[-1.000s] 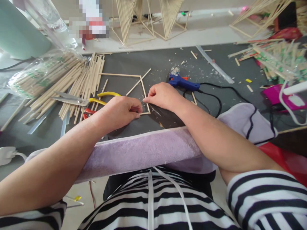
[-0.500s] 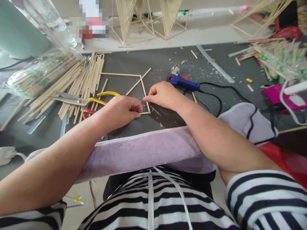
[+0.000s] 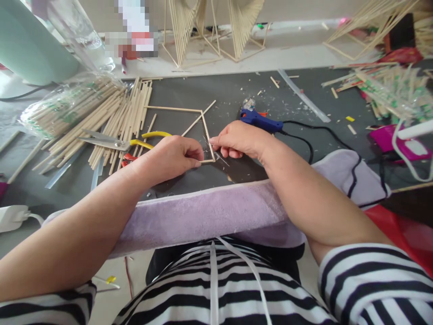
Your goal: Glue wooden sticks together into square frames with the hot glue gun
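Note:
Thin wooden sticks joined at corners form an open-sided frame (image 3: pixel 205 124) lying on the dark table. My left hand (image 3: pixel 177 153) is closed on its near stick, thumb and fingers pinching it just left of the near corner. At the frame's right side, my right hand (image 3: pixel 238 139) has thumb and forefinger pinched at the stick, the other fingers curled below. A loose stick (image 3: pixel 193 123) slants across the far corner. Yellow-handled scissors (image 3: pixel 118 143) lie left of my left hand. Beyond my right hand rests a blue glue gun (image 3: pixel 262 122).
A pile of sticks (image 3: pixel 117 119) and a plastic bag of sticks (image 3: pixel 71 106) lie at left. Finished stick structures (image 3: pixel 184 34) stand on the back ledge. A black cord (image 3: pixel 314 128) runs right from the glue gun. Wrapped sticks (image 3: pixel 389 90) are heaped at right.
My right hand has shifted slightly right along with its fingertips, and its lower fingers now show. The left hand keeps its pinch on the near stick. The whole view has moved a little.

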`<state>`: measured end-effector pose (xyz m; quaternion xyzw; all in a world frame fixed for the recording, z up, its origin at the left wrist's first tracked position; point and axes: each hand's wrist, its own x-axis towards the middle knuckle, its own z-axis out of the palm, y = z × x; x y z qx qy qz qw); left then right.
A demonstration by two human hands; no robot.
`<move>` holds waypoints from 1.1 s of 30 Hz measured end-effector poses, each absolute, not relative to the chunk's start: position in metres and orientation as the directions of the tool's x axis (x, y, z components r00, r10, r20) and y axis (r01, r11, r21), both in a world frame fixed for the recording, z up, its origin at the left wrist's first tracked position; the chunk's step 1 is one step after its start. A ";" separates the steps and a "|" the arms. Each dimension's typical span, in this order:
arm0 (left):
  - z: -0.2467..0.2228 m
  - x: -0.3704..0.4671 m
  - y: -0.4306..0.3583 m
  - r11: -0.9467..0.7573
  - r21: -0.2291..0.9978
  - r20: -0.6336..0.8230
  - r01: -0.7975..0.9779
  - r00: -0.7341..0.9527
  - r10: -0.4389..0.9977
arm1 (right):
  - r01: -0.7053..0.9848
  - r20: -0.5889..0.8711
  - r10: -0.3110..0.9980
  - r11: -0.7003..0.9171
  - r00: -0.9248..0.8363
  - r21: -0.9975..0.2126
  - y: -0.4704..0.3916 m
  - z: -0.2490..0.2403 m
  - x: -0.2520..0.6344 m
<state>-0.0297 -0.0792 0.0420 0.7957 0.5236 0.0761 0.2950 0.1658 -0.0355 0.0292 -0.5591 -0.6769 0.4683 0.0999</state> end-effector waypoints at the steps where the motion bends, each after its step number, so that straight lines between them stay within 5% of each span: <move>1: 0.042 -0.030 -0.079 -0.277 0.548 -0.187 0.789 0.439 0.879 | 0.667 -0.402 0.839 -0.064 -0.366 -0.742 -0.036 0.030 0.166; 33: 0.038 -0.032 -0.078 -0.256 0.605 -0.220 0.754 0.467 0.856 | 0.822 -0.377 0.862 0.076 -0.339 -0.564 -0.035 0.022 0.162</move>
